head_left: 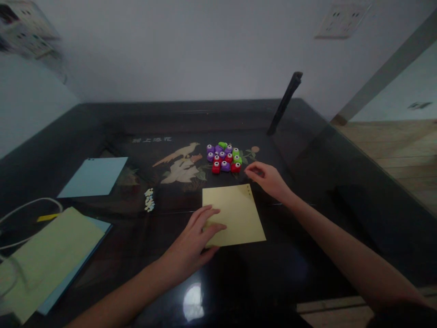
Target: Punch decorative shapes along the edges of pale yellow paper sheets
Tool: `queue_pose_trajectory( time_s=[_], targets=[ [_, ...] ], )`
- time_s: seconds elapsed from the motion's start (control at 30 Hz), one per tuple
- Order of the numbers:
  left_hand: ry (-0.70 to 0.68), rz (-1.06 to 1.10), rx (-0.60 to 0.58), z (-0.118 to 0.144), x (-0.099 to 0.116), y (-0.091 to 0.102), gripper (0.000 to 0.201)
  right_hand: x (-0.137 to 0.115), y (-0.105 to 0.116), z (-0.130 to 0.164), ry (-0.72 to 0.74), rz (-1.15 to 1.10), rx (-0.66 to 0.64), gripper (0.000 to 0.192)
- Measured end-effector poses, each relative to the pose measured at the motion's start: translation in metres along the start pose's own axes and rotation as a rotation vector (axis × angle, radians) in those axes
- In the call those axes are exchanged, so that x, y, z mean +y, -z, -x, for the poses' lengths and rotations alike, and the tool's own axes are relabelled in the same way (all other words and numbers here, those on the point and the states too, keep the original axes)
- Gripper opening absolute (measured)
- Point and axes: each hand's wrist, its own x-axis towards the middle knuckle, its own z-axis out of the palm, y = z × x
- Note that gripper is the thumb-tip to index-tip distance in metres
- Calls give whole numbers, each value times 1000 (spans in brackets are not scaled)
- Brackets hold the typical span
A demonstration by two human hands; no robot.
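A sheet of yellow paper (235, 214) lies in front of me, with a few small punched marks at its top right corner. My left hand (196, 239) rests on its left side, fingers spread and holding nothing. Just beyond the sheet sits a cluster of small craft paper punches (224, 158) in purple, red and green, each with a white, dark-centred top. My right hand (264, 177) hovers right of the cluster, near a red punch (235, 168). Its thumb and fingers are pinched together; anything between the tips is too small to make out.
Tiny paper cut-outs (149, 200) form a small pile to the left. A blue sheet (95, 176) lies farther left, above stacked yellow and blue paper (51, 259) and a white cable (30, 200). A dark rod (285, 104) stands tilted at the back right of the glossy table (177, 114).
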Motion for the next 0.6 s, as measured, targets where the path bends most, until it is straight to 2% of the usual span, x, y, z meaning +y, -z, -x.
queue_pose_trajectory(
  time_s=[0.13,0.27,0.43,0.6],
  targets=[
    [0,-13,-13,1,2,2,44,-10,20,36,-132,-28,-167,17],
    [-8,-8,-24,3,2,3,41,-22,25,63,-163,57,-184,16],
    [6,1,-28,3,1,5,39,-30,21,70,-172,42,-207,16],
    [-1,5,-18,2,0,4,41,-24,17,74,-146,-44,-198,17]
  ],
)
